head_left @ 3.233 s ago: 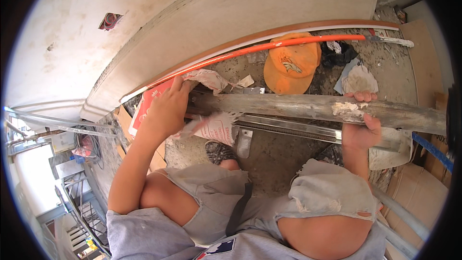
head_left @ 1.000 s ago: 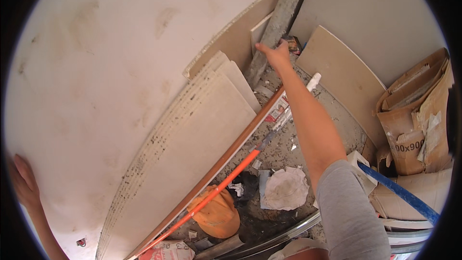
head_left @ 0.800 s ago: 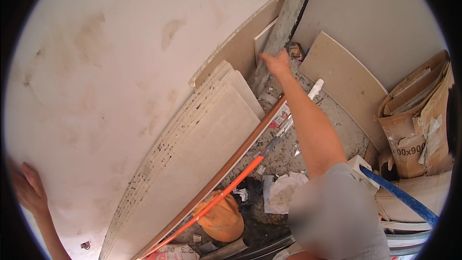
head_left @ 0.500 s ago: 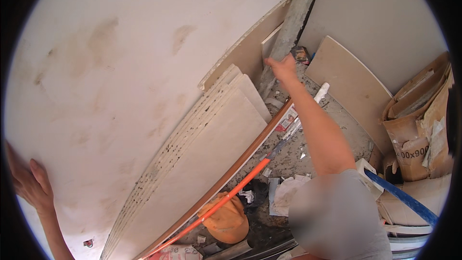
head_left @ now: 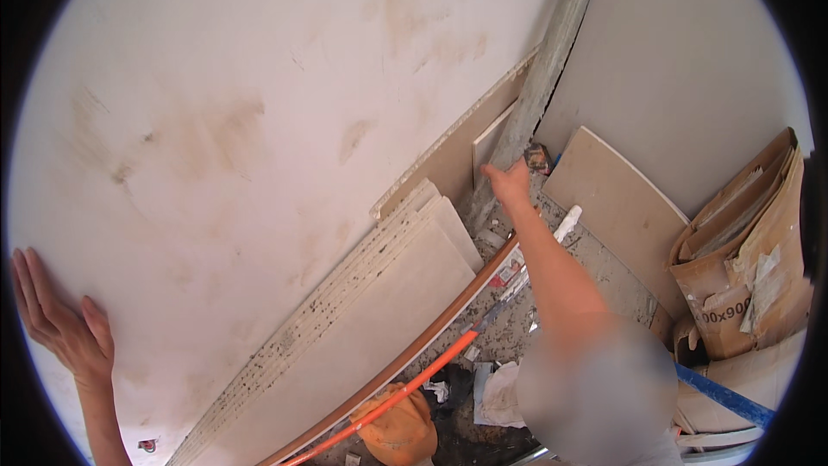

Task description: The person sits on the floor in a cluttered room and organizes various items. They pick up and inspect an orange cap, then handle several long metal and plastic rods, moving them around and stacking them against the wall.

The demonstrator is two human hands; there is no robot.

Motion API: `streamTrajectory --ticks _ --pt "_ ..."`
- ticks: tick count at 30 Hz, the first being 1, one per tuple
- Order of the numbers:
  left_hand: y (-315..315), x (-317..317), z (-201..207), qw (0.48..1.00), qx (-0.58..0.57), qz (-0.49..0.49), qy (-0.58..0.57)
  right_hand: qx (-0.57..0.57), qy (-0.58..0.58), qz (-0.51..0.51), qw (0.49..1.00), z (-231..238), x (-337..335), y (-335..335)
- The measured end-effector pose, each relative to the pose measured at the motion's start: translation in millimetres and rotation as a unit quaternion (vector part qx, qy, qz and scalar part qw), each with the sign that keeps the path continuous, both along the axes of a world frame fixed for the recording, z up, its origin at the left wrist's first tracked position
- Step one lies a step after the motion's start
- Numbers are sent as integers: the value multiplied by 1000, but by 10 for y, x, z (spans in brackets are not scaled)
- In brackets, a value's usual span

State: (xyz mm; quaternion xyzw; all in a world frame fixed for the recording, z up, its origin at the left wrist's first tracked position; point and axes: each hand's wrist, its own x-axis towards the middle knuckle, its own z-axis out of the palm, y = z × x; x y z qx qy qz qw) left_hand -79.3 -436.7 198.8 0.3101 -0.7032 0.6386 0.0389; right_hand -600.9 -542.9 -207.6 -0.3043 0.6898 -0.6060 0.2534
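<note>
My left hand (head_left: 67,332) rests against the smudged white wall (head_left: 285,121) at the far left, its fingers stretched out and nothing held in it. Its forearm rises from the lower edge. My right hand is out of view. Ahead of me, a co-worker in grey reaches out an arm. That person's hand (head_left: 509,183) is at the grey, plaster-spattered pipe (head_left: 548,60) in the corner, near its foot. Whether it grips the pipe or a thing beside it, I cannot tell. A stack of pale boards (head_left: 388,285) leans on the wall between us.
An orange pole (head_left: 414,388) and a brown strip (head_left: 405,336) slant along the boards. An orange cap-like thing (head_left: 401,431) lies below. At right are a beige panel (head_left: 612,190), a torn cardboard box (head_left: 733,285) and a blue bar (head_left: 724,397). Debris litters the floor (head_left: 595,246).
The view has shifted, so the corner sits lower in the picture. My left hand shows more fully and lies slightly farther right. The co-worker's hand remains by the pipe.
</note>
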Motion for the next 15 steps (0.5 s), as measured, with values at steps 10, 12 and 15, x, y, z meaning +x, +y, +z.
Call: streamTrajectory --ticks 10,12,15 --pt "-4 -293 -60 999 -2 -5 53 93 -5 19 996 789 -1184 -86" --pt "17 -279 -52 998 -1 -1 61 10 13 -26 1000 1266 -1409 -283" --pt "50 -262 -70 997 7 14 69 -61 51 -37 996 1860 -1597 -590"
